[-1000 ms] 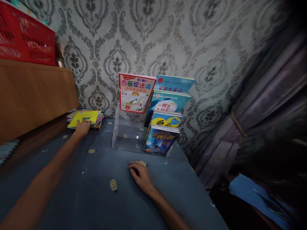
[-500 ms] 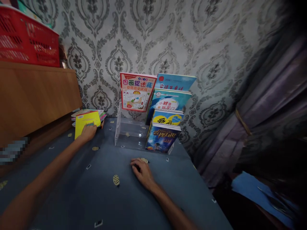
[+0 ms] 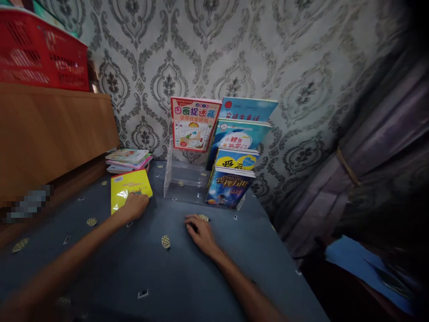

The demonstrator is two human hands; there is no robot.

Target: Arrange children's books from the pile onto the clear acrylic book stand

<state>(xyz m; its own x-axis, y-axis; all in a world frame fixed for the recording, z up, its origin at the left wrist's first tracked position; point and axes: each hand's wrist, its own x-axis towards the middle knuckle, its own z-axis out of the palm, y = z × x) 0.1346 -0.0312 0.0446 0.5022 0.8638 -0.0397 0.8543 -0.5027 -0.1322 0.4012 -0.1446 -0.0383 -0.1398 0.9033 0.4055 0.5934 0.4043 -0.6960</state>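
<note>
My left hand (image 3: 136, 207) is closed on a yellow book (image 3: 124, 184) with a white label at its upper left corner, fingers at the lower right part of the cover. The book is in front of a stack of books (image 3: 129, 156). My right hand (image 3: 201, 236) rests on the tablecloth, fingers loosely bent, thumb apart, holding nothing. Beyond it stands a clear tiered rack (image 3: 166, 179). A red-bordered picture book (image 3: 195, 127) leans in its back left. In the right column are a light blue book (image 3: 250, 108), a teal book (image 3: 244, 134), a blue-and-yellow book (image 3: 236, 159) and a dark blue book (image 3: 228, 188).
A wooden cabinet (image 3: 56, 129) with a red plastic basket (image 3: 63, 62) on top borders the left side. Patterned wallpaper (image 3: 144, 89) backs the table. On the right hang a tied purple curtain (image 3: 318, 205) and, lower, a blue cloth (image 3: 351, 259).
The yellow book has come off the stack toward me and slightly right with my left hand, uncovering the book on top. My right hand stays in place. The view has shifted slightly.
</note>
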